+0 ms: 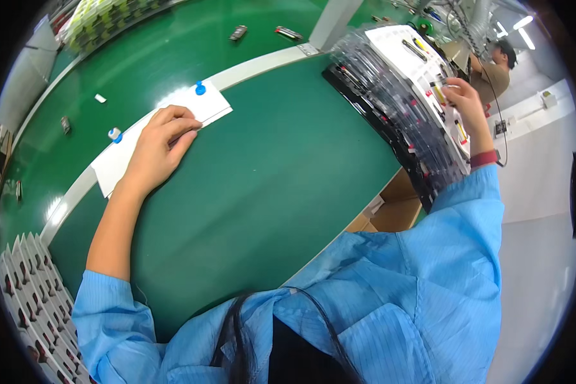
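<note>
My left hand [160,146] rests over the near edge of a white board [125,157] at the far left of the green work mat [249,173]. Its fingers are bent and drawn together with the thumb; whatever lies between them is hidden. Two blue-and-white knobs, a left one [115,135] and a right one [201,88], stand on the board. Off to the right, my right hand [468,105] reaches over a white tray [397,40] on top of a stack. Its thumb and fingertips pinch at a small dark part [440,83] there. Yellow and dark parts lie in the tray.
Beneath the white tray is a stack of clear plastic trays [390,96]. An open cardboard box [397,208] sits below it. White slotted trays [41,307] stand at lower left. Small metallic parts [238,32] lie on the green surface beyond. Another person [496,73] is at far right.
</note>
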A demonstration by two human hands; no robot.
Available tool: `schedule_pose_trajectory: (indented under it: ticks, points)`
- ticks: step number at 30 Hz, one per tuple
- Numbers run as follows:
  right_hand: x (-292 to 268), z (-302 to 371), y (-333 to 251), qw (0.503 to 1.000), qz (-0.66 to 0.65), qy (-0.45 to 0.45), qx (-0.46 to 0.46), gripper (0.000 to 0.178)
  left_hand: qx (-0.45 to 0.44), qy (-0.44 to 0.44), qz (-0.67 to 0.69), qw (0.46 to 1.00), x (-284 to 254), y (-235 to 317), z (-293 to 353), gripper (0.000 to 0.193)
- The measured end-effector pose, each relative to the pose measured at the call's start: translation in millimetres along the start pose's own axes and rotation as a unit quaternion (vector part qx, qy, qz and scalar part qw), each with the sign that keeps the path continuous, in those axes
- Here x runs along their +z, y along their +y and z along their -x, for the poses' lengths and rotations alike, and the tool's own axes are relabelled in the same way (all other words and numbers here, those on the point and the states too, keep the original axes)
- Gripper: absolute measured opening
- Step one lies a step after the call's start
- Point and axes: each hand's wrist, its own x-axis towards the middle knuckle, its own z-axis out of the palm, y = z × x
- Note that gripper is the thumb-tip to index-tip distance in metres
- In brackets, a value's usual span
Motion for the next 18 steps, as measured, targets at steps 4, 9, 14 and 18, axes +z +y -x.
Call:
schedule_pose_trajectory:
  ticks: [4, 9, 14, 18]
  points:
    - [65.3, 18.6, -92.9, 0.964, -0.115, 0.038, -0.236, 0.023, 0.023, 0.077, 0.074, 0.994, -5.4, -13.2, -3.4, 0.016]
    - [220.0, 52.7, -185.0, 0.89, -0.038, -0.082, -0.447, 0.015, -0.163, -0.003, 0.442, 0.882, -16.7, 2.5, 2.1, 0.037]
    - [336.6, 60.4, -211.4, 0.826, -0.053, -0.086, -0.554, 0.018, -0.265, -0.052, 0.644, 0.716, -29.7, -13.2, 1.7, 0.059]
    - [348.7, 57.7, -214.1, 0.78, -0.101, -0.091, -0.611, 0.018, -0.262, 0.026, 0.624, 0.735, -34.3, -29.3, 2.0, 0.045]
